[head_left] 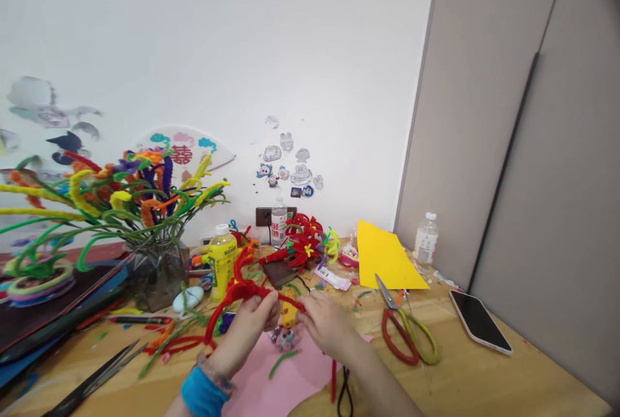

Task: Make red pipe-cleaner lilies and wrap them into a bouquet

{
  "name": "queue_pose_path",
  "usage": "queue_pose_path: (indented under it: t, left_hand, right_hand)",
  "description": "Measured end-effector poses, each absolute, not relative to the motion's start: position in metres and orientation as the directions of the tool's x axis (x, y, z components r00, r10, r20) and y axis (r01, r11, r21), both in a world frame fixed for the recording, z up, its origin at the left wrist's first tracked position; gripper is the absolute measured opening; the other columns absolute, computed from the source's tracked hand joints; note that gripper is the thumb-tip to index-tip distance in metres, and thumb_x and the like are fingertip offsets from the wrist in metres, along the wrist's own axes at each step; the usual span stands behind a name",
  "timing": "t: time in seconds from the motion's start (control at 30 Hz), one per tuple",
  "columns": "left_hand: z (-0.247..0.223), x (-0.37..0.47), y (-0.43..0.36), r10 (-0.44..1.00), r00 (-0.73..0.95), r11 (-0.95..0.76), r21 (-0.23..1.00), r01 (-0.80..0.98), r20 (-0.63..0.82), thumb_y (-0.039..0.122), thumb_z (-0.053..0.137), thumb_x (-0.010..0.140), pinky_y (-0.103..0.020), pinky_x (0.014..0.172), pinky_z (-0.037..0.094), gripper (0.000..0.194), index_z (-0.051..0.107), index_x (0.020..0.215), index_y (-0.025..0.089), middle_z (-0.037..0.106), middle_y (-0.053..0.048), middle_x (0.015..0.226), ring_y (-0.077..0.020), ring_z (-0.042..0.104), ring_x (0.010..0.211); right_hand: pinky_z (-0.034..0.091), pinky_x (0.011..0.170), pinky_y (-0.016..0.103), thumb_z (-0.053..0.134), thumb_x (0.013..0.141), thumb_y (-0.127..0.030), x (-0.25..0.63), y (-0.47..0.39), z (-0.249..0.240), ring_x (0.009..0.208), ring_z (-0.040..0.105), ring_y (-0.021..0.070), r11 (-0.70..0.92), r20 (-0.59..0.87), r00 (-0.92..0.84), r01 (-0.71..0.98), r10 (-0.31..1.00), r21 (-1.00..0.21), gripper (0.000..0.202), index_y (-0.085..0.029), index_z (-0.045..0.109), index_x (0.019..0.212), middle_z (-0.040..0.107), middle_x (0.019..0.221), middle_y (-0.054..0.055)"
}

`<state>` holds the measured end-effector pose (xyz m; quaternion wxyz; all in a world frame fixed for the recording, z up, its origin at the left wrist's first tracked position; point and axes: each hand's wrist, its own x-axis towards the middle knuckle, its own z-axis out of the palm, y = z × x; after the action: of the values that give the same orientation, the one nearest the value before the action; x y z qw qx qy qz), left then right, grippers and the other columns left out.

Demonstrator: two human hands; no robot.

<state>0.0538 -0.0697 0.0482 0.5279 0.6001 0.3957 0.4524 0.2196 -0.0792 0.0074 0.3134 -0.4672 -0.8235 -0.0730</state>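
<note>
A red pipe cleaner (278,296) stretches between my two hands above the table. My left hand (261,314), with a blue band on the wrist, pinches it where a bunch of looped red pipe cleaners (239,289) rises to the left. My right hand (323,320) closes on the strand's other end. Under my hands lies a pink sheet of paper (271,372) with a short green pipe cleaner piece (283,363) on it. A yellow spotted object (289,315) and small beady trinkets (285,338) show between my hands, partly covered.
Scissors with red and yellow handles (407,333) and a phone (481,321) lie at right. Dark scissors (92,378) lie front left. A glass vase (157,275) holds pipe-cleaner flowers. Behind are a yellow bottle (223,262), red flowers (305,243), yellow paper (387,259) and a clear bottle (426,239).
</note>
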Motion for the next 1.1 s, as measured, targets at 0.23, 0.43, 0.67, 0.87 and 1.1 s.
queue_pose_path:
  t: [0.23,0.43,0.67,0.87,1.1]
  left_hand:
    - [0.045,0.054,-0.068,0.950,0.283,-0.142,0.990,0.023,0.129,0.052,0.051,0.063,-0.025,0.046,0.020,0.040,0.031,0.044,0.022,0.027,0.008,0.043,-0.0092,0.024,0.044]
    - [0.045,0.054,-0.064,0.949,0.291,-0.117,0.993,-0.034,0.122,0.051,0.049,0.065,-0.025,0.045,0.018,0.041,0.029,0.045,0.022,0.024,0.009,0.044,-0.0083,0.021,0.043]
    - [0.045,0.050,-0.060,0.936,0.325,-0.107,0.989,-0.098,0.133,0.050,0.049,0.068,-0.024,0.044,0.016,0.043,0.023,0.047,0.023,0.020,0.010,0.044,-0.0069,0.016,0.043]
    - [0.043,0.048,-0.059,0.923,0.365,-0.073,0.988,-0.137,0.119,0.048,0.050,0.070,-0.023,0.043,0.013,0.043,0.023,0.048,0.023,0.019,0.011,0.044,-0.0058,0.013,0.043]
    - [0.044,0.049,-0.060,0.917,0.386,-0.047,0.987,-0.156,0.104,0.049,0.051,0.069,-0.023,0.044,0.011,0.043,0.025,0.047,0.022,0.018,0.011,0.043,-0.0057,0.013,0.043]
  right_hand:
    - [0.044,0.067,0.030,0.056,0.079,-0.013,0.214,-0.072,0.002,0.077,0.052,0.0187,0.546,0.610,-0.369,0.828,0.702,-0.127,0.008,-0.016,0.061,0.075,0.060,0.082,0.006]
    - [0.046,0.069,0.030,0.050,0.082,-0.012,0.212,-0.072,-0.001,0.079,0.055,0.0194,0.609,0.646,-0.342,0.755,0.682,-0.243,0.038,-0.016,0.050,0.120,0.063,0.085,0.007]
    - [0.045,0.080,0.033,0.050,0.078,-0.011,0.210,-0.089,0.010,0.088,0.054,0.0206,0.695,0.590,-0.440,0.647,0.677,-0.315,0.065,-0.020,0.026,0.137,0.061,0.099,0.007]
    - [0.046,0.079,0.031,0.038,0.076,-0.002,0.215,-0.091,0.016,0.089,0.055,0.0191,0.709,0.549,-0.492,0.640,0.675,-0.298,0.065,-0.020,0.026,0.137,0.061,0.101,0.008]
    - [0.049,0.073,0.031,0.040,0.083,-0.009,0.217,-0.080,0.004,0.081,0.059,0.0188,0.711,0.678,-0.443,0.683,0.586,-0.168,0.049,-0.021,0.038,0.131,0.064,0.092,0.008]
